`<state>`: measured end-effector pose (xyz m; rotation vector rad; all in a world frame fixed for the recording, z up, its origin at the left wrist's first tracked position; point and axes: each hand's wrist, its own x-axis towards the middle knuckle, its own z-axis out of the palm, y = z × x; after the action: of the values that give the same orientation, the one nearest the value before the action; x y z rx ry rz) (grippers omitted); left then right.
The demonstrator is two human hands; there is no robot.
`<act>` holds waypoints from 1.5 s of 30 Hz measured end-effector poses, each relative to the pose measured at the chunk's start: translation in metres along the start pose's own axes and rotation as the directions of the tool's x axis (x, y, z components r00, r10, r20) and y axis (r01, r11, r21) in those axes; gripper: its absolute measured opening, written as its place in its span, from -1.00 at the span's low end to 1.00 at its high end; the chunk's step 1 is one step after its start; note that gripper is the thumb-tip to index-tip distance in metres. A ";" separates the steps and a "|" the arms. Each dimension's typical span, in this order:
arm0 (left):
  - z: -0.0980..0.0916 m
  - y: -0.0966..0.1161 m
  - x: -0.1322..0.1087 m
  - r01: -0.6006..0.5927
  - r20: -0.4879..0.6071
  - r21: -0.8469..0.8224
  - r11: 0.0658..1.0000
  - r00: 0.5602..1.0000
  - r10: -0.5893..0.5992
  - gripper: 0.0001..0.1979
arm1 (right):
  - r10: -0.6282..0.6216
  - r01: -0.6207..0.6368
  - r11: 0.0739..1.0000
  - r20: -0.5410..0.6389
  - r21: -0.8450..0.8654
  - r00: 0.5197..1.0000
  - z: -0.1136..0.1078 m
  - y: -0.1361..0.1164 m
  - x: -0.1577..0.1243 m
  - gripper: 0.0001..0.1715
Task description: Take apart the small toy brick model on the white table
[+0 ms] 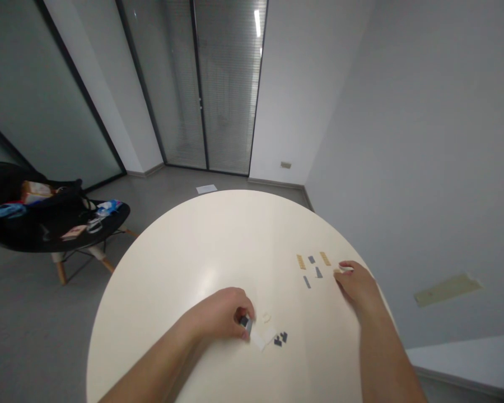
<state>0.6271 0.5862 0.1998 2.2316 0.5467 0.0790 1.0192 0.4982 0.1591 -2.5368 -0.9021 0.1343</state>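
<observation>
My left hand (229, 313) is closed on a small dark grey piece (246, 322), pinched between thumb and fingers just above the table. Beside its fingertips lie flat white pieces (258, 341), a pale ring-like piece (266, 317) and several dark jagged pieces (280, 339). On the right, my right hand (358, 284) is pinched low at the tabletop; a pale sliver shows between its fingers, too small to name. Left of it lie two tan notched strips, one nearer (325, 258) and one farther (301, 262). Around them are small grey pieces (318, 272).
The round cream table (227, 229) has its curved edge close to my right forearm. A black chair (59, 224) holding a bag and small items stands at left. Behind are glass doors (197, 84), and a white sheet (206, 189) lies on the floor.
</observation>
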 end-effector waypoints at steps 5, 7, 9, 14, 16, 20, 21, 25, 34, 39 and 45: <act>0.000 0.000 0.001 -0.029 0.016 0.008 1.000 0.999 0.029 -0.75 | -0.031 0.031 1.000 -0.038 0.003 0.999 0.002 0.001 0.001 -0.59; -0.001 0.000 0.001 -0.028 0.024 0.000 1.000 0.999 0.028 -0.75 | -0.028 0.029 1.000 -0.052 0.013 0.998 0.001 -0.001 0.001 -0.56; -0.001 0.001 0.001 -0.018 0.022 0.002 1.000 1.000 0.018 -0.71 | -0.022 0.025 0.999 -0.079 0.031 0.997 -0.002 -0.005 -0.001 -0.53; 0.000 0.004 0.002 -0.021 0.011 0.065 0.998 1.000 0.020 -0.65 | -0.067 0.088 0.990 -0.181 0.108 0.981 -0.005 -0.018 -0.010 -0.54; 0.000 0.006 0.001 -0.010 0.008 0.088 0.996 1.000 0.009 -0.68 | -0.093 0.125 0.982 -0.209 0.142 0.973 -0.005 -0.024 -0.014 -0.55; 0.000 0.011 0.000 -0.019 -0.006 0.080 0.997 1.000 0.020 -0.75 | -0.164 0.212 0.956 -0.231 0.203 0.959 -0.005 -0.042 -0.024 -0.55; 0.000 0.012 0.000 -0.032 -0.014 0.064 0.997 0.999 0.033 -0.75 | -0.184 0.238 0.944 -0.231 0.230 0.955 -0.005 -0.048 -0.028 -0.55; 0.000 0.010 0.002 -0.032 -0.123 -0.047 0.998 0.992 0.026 -0.72 | -0.312 0.352 0.858 -0.164 0.375 0.936 -0.002 -0.076 -0.048 -0.57; 0.007 -0.004 0.010 -0.043 -0.370 -0.357 0.933 0.924 -0.098 -0.71 | -0.681 0.404 0.671 0.300 0.622 0.668 0.009 -0.133 -0.123 -0.80; 0.012 -0.008 0.013 -0.050 -0.383 -0.357 0.933 0.919 -0.097 -0.80 | -0.668 0.294 0.661 0.362 0.691 0.651 0.020 -0.146 -0.144 -0.88; 0.018 -0.010 0.015 -0.017 -0.369 -0.346 0.938 0.922 -0.119 -0.78 | -0.626 0.268 0.707 0.404 0.654 0.667 0.024 -0.146 -0.143 -0.86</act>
<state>0.6418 0.5850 0.1787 1.8603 0.7414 0.5570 0.8174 0.5190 0.1936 -1.6357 -1.4839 0.9484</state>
